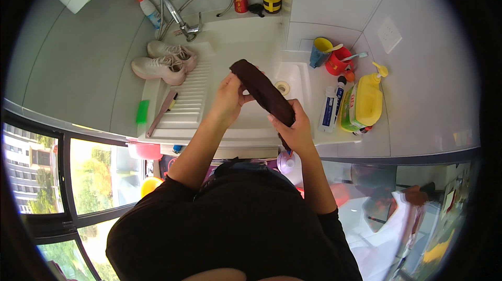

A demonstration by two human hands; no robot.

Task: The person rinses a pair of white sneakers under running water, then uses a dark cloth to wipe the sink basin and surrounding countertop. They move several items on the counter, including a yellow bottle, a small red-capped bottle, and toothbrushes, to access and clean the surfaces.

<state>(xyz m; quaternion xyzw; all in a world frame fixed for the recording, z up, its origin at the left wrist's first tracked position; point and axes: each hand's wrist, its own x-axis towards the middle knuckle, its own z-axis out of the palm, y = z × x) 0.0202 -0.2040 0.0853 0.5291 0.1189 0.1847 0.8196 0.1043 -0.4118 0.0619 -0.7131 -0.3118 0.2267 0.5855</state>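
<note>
A long, folded piece of dark maroon-brown cloth (pixel 261 88) stretches diagonally between my two hands above the sink. My left hand (pixel 230 98) holds it near its upper end, some fingers hidden behind the fabric. Lower down, my right hand (pixel 294 126) grips the other end, thumb on the near side. A narrow dark strip hangs below the right palm. Beneath the cloth lies the white laundry sink (pixel 251 124), its round drain (pixel 282 88) partly showing beside the fabric.
Pale sneakers (pixel 164 63) and a scrubbing brush (pixel 162 112) lie by the ribbed washboard, near a green block (pixel 142 111). The chrome faucet (pixel 178 16) rises behind. On the right stand a yellow pump bottle (pixel 362 102), toothpaste tubes (pixel 328 110), a blue cup (pixel 319 53) and a red mug (pixel 338 62).
</note>
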